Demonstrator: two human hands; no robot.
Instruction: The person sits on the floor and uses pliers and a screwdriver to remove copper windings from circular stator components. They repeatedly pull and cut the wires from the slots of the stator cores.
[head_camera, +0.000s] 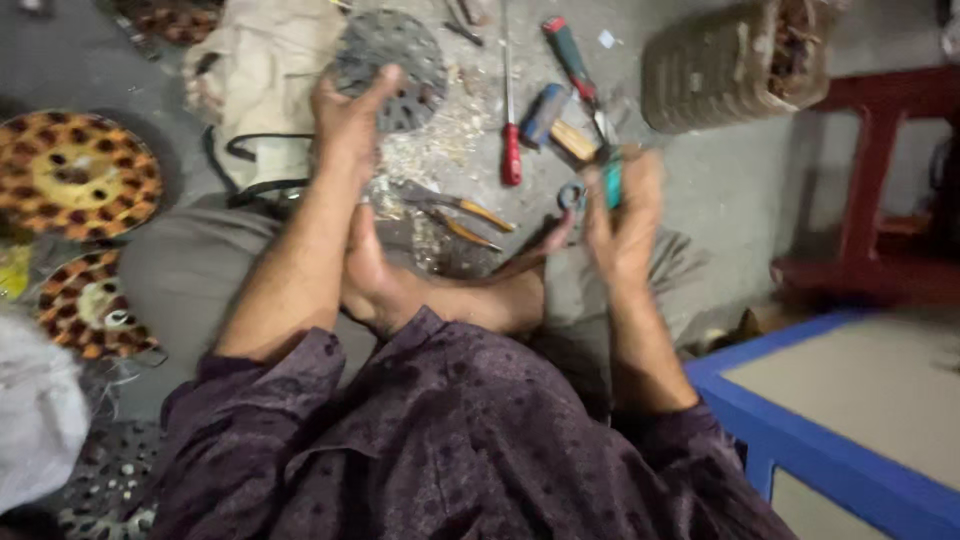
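My left hand (350, 115) reaches forward and grips the edge of a round grey slotted metal disc (395, 60) lying on the floor. My right hand (625, 215) is raised and blurred; it holds a small tool with a teal handle (612, 180) next to a small dark ring (571, 195). My bare foot (440, 290) rests between the two arms. A pair of orange-handled pliers (460, 215) lies on the floor just beyond the foot.
A red-handled screwdriver (511, 150), another screwdriver (568, 55) and a blue tool (545, 112) lie ahead. Copper-wound round stators (75, 175) sit at left, a cylindrical wound part (735, 60) at top right. Red stool (880, 170) and blue-framed table (830, 420) stand right.
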